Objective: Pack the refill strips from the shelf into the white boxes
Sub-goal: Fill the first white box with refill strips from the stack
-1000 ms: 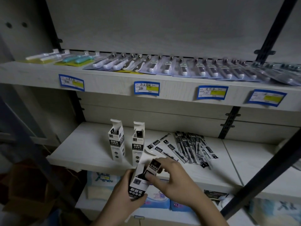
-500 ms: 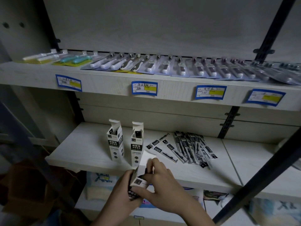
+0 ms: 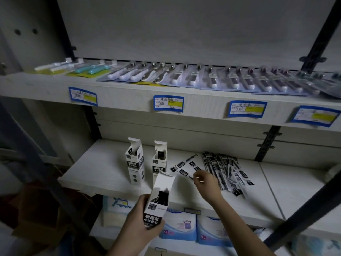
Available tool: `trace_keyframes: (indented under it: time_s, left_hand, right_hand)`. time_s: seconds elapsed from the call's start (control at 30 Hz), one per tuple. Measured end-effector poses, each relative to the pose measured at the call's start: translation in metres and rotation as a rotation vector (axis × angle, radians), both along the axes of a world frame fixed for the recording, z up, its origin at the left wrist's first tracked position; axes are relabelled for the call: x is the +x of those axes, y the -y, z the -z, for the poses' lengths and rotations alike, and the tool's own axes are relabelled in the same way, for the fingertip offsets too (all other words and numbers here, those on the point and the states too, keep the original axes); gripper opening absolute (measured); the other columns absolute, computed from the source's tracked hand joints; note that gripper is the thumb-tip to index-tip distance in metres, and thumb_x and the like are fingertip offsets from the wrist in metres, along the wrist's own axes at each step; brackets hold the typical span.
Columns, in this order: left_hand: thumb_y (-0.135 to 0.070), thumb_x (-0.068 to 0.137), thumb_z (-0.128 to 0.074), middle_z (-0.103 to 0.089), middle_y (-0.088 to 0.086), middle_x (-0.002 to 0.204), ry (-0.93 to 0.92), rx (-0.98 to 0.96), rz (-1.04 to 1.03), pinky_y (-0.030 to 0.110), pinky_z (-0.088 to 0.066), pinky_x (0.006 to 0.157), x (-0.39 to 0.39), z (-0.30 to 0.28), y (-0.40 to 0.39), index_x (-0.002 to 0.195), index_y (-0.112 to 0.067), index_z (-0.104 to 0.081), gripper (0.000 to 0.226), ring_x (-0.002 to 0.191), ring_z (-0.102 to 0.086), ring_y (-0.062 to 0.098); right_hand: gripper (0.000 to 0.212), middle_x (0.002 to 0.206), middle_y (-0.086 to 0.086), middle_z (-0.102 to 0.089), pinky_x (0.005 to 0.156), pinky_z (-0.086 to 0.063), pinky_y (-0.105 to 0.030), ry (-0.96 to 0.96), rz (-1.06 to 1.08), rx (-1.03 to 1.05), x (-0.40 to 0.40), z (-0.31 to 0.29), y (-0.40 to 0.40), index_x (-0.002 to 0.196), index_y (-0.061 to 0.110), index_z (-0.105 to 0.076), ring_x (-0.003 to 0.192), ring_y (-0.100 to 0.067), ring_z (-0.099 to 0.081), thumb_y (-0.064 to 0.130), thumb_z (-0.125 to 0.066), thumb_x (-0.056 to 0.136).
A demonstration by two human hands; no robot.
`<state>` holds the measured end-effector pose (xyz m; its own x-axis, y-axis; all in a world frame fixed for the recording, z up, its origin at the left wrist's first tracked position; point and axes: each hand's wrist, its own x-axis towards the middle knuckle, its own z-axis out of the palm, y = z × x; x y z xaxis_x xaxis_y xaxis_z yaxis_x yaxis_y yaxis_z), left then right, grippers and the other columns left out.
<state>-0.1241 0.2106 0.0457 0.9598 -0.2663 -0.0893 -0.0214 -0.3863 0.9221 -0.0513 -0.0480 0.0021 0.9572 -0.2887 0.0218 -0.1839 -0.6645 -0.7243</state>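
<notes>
My left hand [image 3: 140, 220] grips an open white box [image 3: 157, 202] in front of the middle shelf [image 3: 103, 169]; dark refill strips show inside it and its lid flap stands up. My right hand [image 3: 206, 182] reaches over the shelf and pinches the near end of a loose refill strip [image 3: 184, 172]. Beside that strip lie two more loose ones [image 3: 181, 164], and a fanned pile of refill strips [image 3: 227, 170] lies to the right. Two other open white boxes [image 3: 135, 161] [image 3: 159, 159] stand upright on the shelf to the left.
The upper shelf [image 3: 129, 97] carries a row of blister-packed brushes [image 3: 184, 78] and blue price labels [image 3: 168, 104]. Below the middle shelf sit blue and white packs [image 3: 179, 226]. Dark metal uprights [image 3: 302, 209] cross at the right and left.
My right hand left the box's mouth and moved up and right onto the loose strips on the shelf. My left hand still holds the box, now with its flap standing up.
</notes>
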Motion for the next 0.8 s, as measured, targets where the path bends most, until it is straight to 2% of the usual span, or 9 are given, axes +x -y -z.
trace_keyframes:
  time_s: [0.07,0.1,0.2,0.23,0.37,0.43,0.57,0.67,0.8]
  left_hand:
    - [-0.005,0.067,-0.081,-0.071,-0.018,0.097,0.003,0.003,-0.008,0.023,-0.056,0.080,0.000,-0.003,0.001,0.106,-0.038,-0.050,0.060,0.090,-0.068,0.001]
    - [-0.006,0.067,-0.081,-0.070,-0.020,0.096,0.007,0.006,-0.013,0.021,-0.056,0.079,0.000,-0.005,0.001,0.106,-0.039,-0.050,0.060,0.090,-0.068,0.000]
    - [-0.008,0.067,-0.082,-0.071,-0.017,0.095,0.003,0.013,-0.026,0.023,-0.057,0.080,0.001,-0.009,-0.001,0.107,-0.039,-0.049,0.060,0.089,-0.067,-0.002]
    - [-0.008,0.067,-0.082,-0.071,-0.016,0.094,-0.005,0.012,-0.031,0.023,-0.057,0.080,0.001,-0.010,-0.001,0.107,-0.039,-0.049,0.061,0.089,-0.067,-0.003]
    - [-0.008,0.068,-0.082,-0.068,-0.024,0.098,-0.017,0.007,-0.032,0.025,-0.058,0.081,0.003,-0.011,-0.003,0.107,-0.040,-0.047,0.062,0.090,-0.066,-0.004]
    - [-0.007,0.069,-0.082,-0.067,-0.024,0.100,-0.022,0.001,-0.026,0.028,-0.058,0.082,0.004,-0.011,-0.003,0.109,-0.039,-0.047,0.062,0.091,-0.066,-0.003]
    - [-0.008,0.069,-0.082,-0.069,-0.017,0.098,-0.027,0.008,-0.026,0.020,-0.057,0.077,0.006,-0.011,-0.004,0.110,-0.039,-0.047,0.063,0.092,-0.065,-0.005]
    - [-0.006,0.068,-0.082,-0.070,-0.007,0.098,-0.033,0.001,-0.033,0.016,-0.055,0.073,0.006,-0.010,-0.004,0.110,-0.038,-0.047,0.064,0.093,-0.065,-0.005]
    - [-0.006,0.068,-0.082,-0.071,-0.016,0.095,-0.031,-0.006,-0.024,0.016,-0.055,0.072,0.005,-0.008,-0.003,0.109,-0.038,-0.048,0.061,0.090,-0.066,-0.005]
  right_hand:
    - [0.022,0.114,-0.010,-0.068,0.080,-0.047,-0.027,-0.056,0.031,-0.097,0.019,0.025,0.010,0.112,0.006,-0.066,0.103,-0.025,-0.064,0.010,-0.057,0.093]
    - [0.021,0.110,-0.012,-0.069,0.077,-0.046,-0.027,-0.083,0.027,-0.142,0.026,0.032,0.012,0.110,0.004,-0.066,0.102,-0.027,-0.064,0.009,-0.054,0.093]
    - [0.021,0.071,-0.002,-0.057,0.057,-0.035,-0.024,-0.173,-0.060,-0.301,0.038,0.043,0.010,0.083,0.009,-0.064,0.078,-0.021,-0.060,0.006,-0.046,0.095]
    - [0.022,0.069,-0.001,-0.051,0.054,-0.034,-0.023,-0.221,-0.039,-0.323,0.041,0.045,0.009,0.080,0.010,-0.061,0.074,-0.019,-0.056,0.005,-0.044,0.094]
    - [0.013,0.097,-0.011,-0.058,0.070,-0.048,-0.029,-0.248,0.063,-0.390,0.047,0.060,0.010,0.093,0.005,-0.060,0.084,-0.025,-0.059,0.002,-0.048,0.090]
    - [0.011,0.106,-0.014,-0.058,0.072,-0.048,-0.031,-0.222,0.082,-0.378,0.047,0.063,0.012,0.102,0.004,-0.055,0.090,-0.027,-0.060,0.004,-0.051,0.092]
    - [0.009,0.101,-0.014,-0.065,0.067,-0.043,-0.030,-0.296,0.083,-0.320,0.055,0.058,0.016,0.101,0.006,-0.052,0.086,-0.027,-0.060,0.012,-0.054,0.094]
    - [0.009,0.092,-0.008,-0.059,0.067,-0.044,-0.030,-0.407,0.064,-0.294,0.055,0.052,0.019,0.101,0.006,-0.054,0.081,-0.022,-0.055,0.010,-0.054,0.092]
    - [0.015,0.086,-0.006,-0.058,0.065,-0.045,-0.027,-0.434,0.041,-0.261,0.045,0.048,0.024,0.099,0.006,-0.061,0.078,-0.020,-0.056,0.004,-0.053,0.087]
